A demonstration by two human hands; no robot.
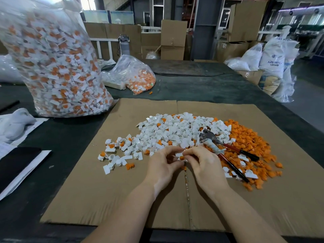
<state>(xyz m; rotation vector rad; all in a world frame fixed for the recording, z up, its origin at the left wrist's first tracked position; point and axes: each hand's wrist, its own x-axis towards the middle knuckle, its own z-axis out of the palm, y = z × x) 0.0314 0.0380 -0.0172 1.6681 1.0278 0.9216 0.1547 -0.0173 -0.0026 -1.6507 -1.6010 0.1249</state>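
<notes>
A large clear bag (57,67) of white-and-orange parts stands far left. The cardboard sheet (108,190), near centre, carries a heap of white pieces (175,132), a heap of orange pieces (249,137) to its right, and red-handled pliers (228,149) across both. At the near edge of the white heap the left hand (161,165) and right hand (203,163) meet at the fingertips, both pinching one small white piece with an orange insert (181,156), held between them and partly hidden by fingers.

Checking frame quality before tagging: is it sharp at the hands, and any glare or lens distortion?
Head view: left hand and right hand, pinching a white-and-orange plastic part, look slightly soft; the window top left is blown out; wide-angle bending curves the cardboard sheet.
</notes>
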